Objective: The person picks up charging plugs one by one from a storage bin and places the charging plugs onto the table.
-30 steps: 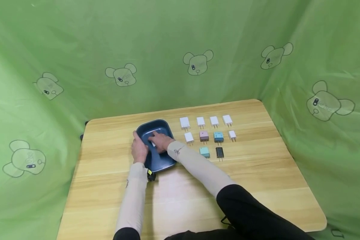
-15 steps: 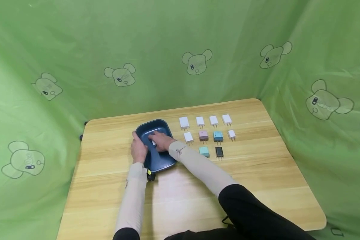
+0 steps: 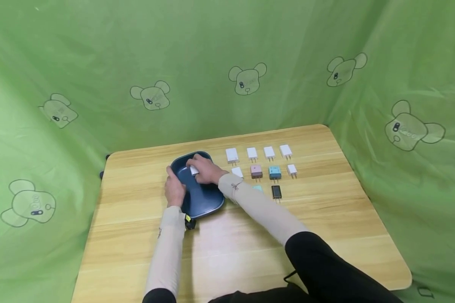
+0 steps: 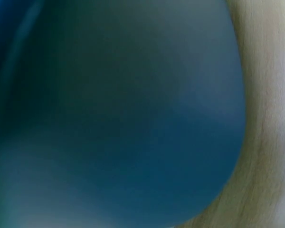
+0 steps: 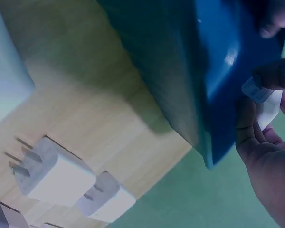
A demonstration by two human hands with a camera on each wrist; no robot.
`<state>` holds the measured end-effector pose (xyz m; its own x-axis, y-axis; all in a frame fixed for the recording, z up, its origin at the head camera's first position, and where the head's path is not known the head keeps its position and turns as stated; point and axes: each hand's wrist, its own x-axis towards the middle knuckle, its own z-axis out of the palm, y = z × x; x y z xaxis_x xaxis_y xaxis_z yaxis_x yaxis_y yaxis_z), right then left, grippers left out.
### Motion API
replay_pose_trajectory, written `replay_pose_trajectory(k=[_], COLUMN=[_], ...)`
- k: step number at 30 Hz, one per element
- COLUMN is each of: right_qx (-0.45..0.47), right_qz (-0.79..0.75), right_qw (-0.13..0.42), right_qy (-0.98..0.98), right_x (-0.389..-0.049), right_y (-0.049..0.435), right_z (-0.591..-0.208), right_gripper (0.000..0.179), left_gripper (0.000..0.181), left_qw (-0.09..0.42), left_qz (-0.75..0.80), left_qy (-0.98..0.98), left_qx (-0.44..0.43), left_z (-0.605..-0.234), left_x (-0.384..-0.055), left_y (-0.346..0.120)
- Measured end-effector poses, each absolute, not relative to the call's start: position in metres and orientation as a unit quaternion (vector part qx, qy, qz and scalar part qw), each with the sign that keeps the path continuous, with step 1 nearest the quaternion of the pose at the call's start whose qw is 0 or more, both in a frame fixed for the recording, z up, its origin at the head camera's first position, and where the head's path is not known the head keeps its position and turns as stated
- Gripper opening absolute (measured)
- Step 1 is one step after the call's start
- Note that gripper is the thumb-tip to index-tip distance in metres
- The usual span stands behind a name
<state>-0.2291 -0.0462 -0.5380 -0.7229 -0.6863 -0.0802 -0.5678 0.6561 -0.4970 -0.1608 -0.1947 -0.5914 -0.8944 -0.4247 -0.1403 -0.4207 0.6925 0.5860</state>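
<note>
In the head view, a dark blue plastic basin [image 3: 202, 202] stands on the left part of the table. My left hand [image 3: 175, 189] grips its left rim, thumb on the inner side. My right hand [image 3: 207, 170] is over the basin and pinches a small white charger plug [image 3: 194, 170] between thumb and fingers. The right wrist view shows that charger [image 5: 270, 110] in the fingertips, printed end outward; its prongs cannot be made out. Close up in the left wrist view is the blurred basin wall [image 4: 133, 118].
Right of the basin, chargers lie in rows: several white ones such as one charger [image 3: 232, 155], a pink charger [image 3: 256, 171], a blue charger [image 3: 274, 172], a black charger [image 3: 276, 192]. My right sleeve partly covers a mint charger [image 3: 258, 188]. Green curtains surround the wooden table [image 3: 326, 210].
My right hand has risen from the basin's bottom with the white charger and shifted slightly right. The right forearm now covers part of the mint charger. My left hand stays on the rim.
</note>
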Motion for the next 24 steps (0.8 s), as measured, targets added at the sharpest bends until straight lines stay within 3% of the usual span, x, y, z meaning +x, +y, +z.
replay_pose_trajectory(k=[7,24], right_qx=[-0.349,-0.304], right_qz=[-0.262,-0.307], right_qw=[0.101,0.088], right_qy=[0.894,0.898], right_x=[-0.238,-0.245], right_y=[-0.024,0.068], right_z=[-0.521,-0.484], right_gripper=[0.053,0.056], left_gripper=[0.089,0.088], left_qw=[0.007,0.015], left_qz=[-0.318,-0.314], left_qy=[-0.919,-0.923], left_qx=[0.233,0.222], left_z=[-0.592,-0.592], left_x=[-0.161,-0.158], left_y=[-0.194,-0.193])
